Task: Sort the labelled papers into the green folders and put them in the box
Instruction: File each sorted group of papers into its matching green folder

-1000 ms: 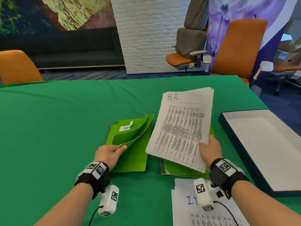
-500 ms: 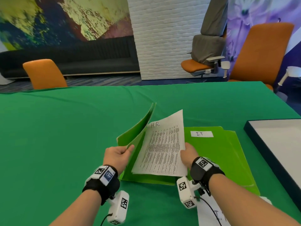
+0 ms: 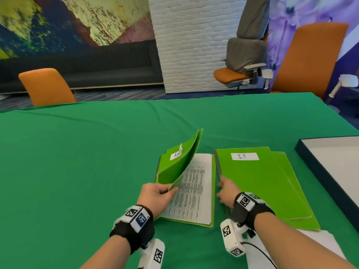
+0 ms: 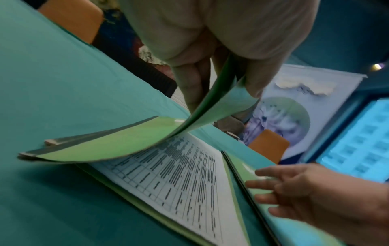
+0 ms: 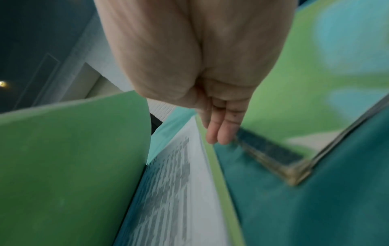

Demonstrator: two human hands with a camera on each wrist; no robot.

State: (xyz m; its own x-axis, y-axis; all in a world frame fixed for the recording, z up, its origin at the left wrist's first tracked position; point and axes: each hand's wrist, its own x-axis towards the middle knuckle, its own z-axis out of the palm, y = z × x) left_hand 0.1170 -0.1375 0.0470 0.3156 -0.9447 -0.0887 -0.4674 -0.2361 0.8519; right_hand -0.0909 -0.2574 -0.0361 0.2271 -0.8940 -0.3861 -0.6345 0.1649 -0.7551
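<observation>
Item 1: left hand [image 3: 155, 195]. We log it pinching the lifted front cover [image 3: 180, 166] of an open green folder, thumb on top, fingers beneath; cover bowed up, tilted away to the left.

Item 2: printed papers [image 3: 194, 189]. We see the sheets lying flat inside that folder's back leaf [image 3: 213, 191], dense table text; heading hidden by the cover.

Item 3: "Adm…" folder [image 3: 167, 158]. Partly behind the raised cover, white label only part-readable.

Item 4: right hand [image 3: 227, 193]. Holds nothing; fingers fairly straight, tips at the left edge of the "I.T" folder [image 3: 262, 181]. We can't tell whether they press it.

Item 5: "I.T" folder lies closed, just beside the open one, another green folder [image 3: 285, 171] showing under it.

Item 6: box [image 3: 330, 158]. Dark rim, white inside, far right of the green tabletop [image 3: 77, 171], apart from the folders.

Item 7: more white sheets [image 3: 328, 243] near edge, under the right forearm.
</observation>
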